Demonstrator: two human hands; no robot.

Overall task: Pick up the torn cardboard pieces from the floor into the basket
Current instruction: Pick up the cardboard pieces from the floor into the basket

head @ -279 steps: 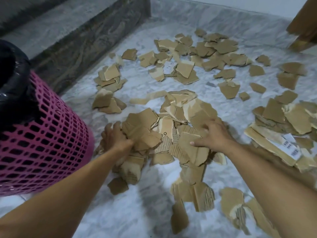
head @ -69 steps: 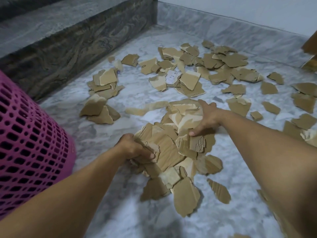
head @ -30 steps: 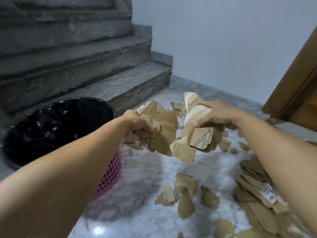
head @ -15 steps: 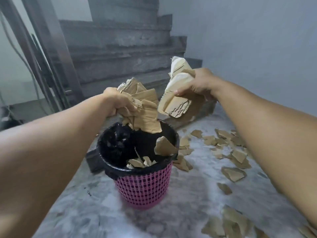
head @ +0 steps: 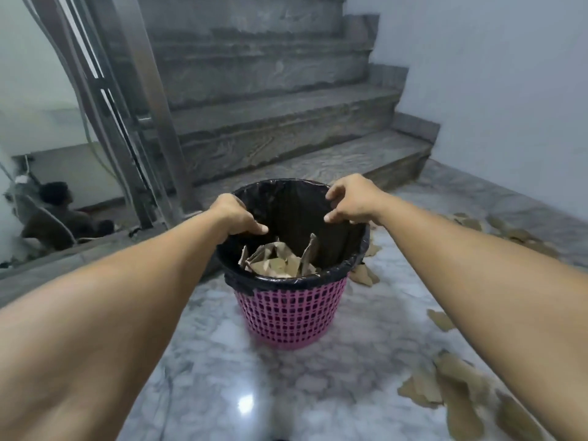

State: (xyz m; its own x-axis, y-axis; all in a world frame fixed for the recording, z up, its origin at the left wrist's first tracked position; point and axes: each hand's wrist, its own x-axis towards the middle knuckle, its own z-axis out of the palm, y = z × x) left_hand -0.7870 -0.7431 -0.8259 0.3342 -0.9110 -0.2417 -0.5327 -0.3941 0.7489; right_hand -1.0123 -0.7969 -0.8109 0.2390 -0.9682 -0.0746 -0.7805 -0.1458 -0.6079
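While half a second ago both hands were gripping bunches of cardboard above the basket (head: 291, 308), now the left hand (head: 234, 214) and the right hand (head: 348, 198) are empty, fingers loosely apart, hovering over the rim. The pieces (head: 278, 261) now lie inside the black liner (head: 337, 240), some standing on edge. This means 1 load is delivered, but the task is not finished. On the floor (head: 286, 393) more cardboard remains: a cluster (head: 451, 386) at the lower right, 1 scrap (head: 440, 319) alone near the right forearm, a few scraps (head: 364, 273) just beside the basket, and a scatter (head: 515, 233) near the wall. I count 1 basket and 2 hands; the loose scraps are too many and too blurred to count exactly. I think the next move is to return for another handful.
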